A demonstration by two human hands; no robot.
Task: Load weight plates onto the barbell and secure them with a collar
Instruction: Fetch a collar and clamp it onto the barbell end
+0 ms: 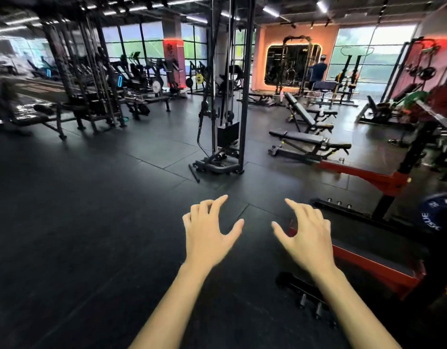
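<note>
- Barbell (pixel 435 116) up on the red rack (pixel 383 180) at the far right, sleeve end poking toward the camera, with what looks like a green plate and a red plate further along it, both blurry.
- Dark blue bumper plate (pixel 437 212) low beside that rack, at its foot, half cut off by the frame edge.
- No collar to be seen anywhere, might be out of frame.
- Left hand (pixel 208 234) left of the rack's base, hovering over the black floor (pixel 91 222), fingers spread and loose, holding nothing.
- Right hand (pixel 305 233) nearer the rack, over its red base rail, same deal: relaxed, fingers fanned, nothing in it.
- Looks like the very start of a load, hands free and between grabs.
- Next move probably: swing right to the blue plate, both hands on the rim, lift, line the hole up with the sleeve.
- Further out from the rack: benches (pixel 303 141), cable tower (pixel 227 96).
</note>
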